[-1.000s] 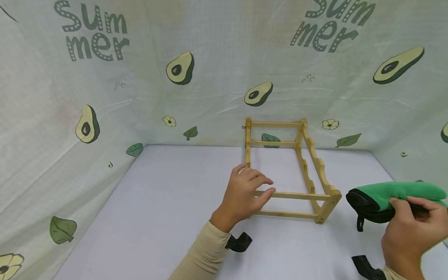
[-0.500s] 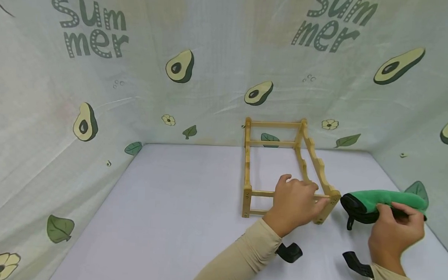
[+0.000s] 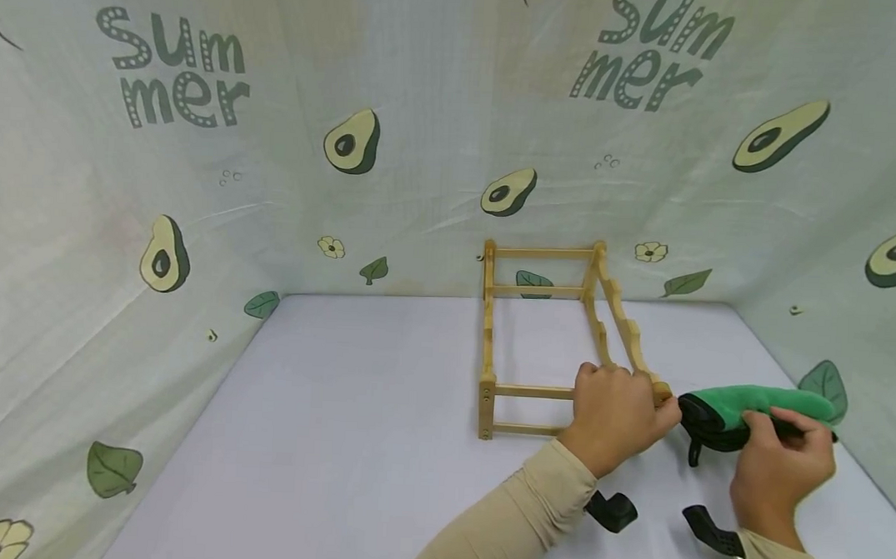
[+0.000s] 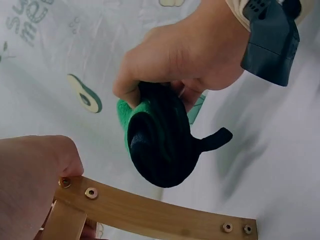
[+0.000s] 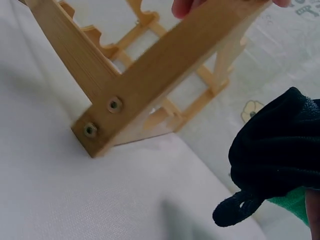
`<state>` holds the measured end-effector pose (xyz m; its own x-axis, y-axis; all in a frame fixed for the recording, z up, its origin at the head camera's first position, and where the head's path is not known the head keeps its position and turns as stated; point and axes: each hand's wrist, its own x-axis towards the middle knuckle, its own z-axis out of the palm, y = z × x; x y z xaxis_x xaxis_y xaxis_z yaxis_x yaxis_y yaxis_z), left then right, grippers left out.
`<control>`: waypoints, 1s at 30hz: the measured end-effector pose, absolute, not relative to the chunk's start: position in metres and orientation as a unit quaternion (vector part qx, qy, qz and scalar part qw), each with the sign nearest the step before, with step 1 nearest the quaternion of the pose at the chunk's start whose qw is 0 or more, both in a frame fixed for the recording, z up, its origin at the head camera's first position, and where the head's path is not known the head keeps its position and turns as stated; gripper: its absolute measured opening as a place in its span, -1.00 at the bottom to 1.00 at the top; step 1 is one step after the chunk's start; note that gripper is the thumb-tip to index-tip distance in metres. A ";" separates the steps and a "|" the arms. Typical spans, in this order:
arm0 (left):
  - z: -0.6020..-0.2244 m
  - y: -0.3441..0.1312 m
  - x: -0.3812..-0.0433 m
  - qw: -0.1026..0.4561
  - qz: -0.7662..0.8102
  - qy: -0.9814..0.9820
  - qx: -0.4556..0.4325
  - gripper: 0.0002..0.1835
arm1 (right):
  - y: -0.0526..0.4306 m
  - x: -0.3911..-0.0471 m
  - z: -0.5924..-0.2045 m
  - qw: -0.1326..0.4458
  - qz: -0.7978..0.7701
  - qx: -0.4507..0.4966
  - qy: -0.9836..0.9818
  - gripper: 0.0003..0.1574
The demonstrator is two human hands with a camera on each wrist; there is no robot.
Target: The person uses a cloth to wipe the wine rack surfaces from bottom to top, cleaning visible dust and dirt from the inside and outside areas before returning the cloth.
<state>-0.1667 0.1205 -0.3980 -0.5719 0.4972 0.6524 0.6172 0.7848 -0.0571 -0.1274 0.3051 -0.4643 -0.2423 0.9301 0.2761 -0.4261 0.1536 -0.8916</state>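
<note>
A light wooden rack (image 3: pixel 487 348) with scalloped side rails stands toward the back of the white table. My left hand (image 3: pixel 613 416) grips its near right corner, covering part of the front bars. Bolt heads show on the rack's end post (image 4: pixel 160 210) in the left wrist view. Just right of that corner, my right hand (image 3: pixel 781 473) pinches a rolled green-and-black cloth (image 3: pixel 769 400). The roll's black end faces the rack, and a small black loop (image 4: pixel 216 140) sticks out from it. In the right wrist view, the cloth (image 5: pixel 280 145) hangs above the table, apart from the rack.
Pale fabric printed with avocados and leaves hangs behind the table (image 3: pixel 351 442) and along both sides. Black wrist mounts (image 3: pixel 612 512) are strapped at both sleeves. The table's back edge runs close behind the rack.
My left hand has moved right along the rack's front bar and now grips its right corner. My right hand has brought the rolled cloth left and slightly down, closer to the rack.
</note>
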 end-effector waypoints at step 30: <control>-0.420 0.023 -0.145 0.353 -0.163 -0.805 -0.448 -0.86 | 0.333 -0.132 -0.460 0.461 0.581 -0.287 -0.607 -0.68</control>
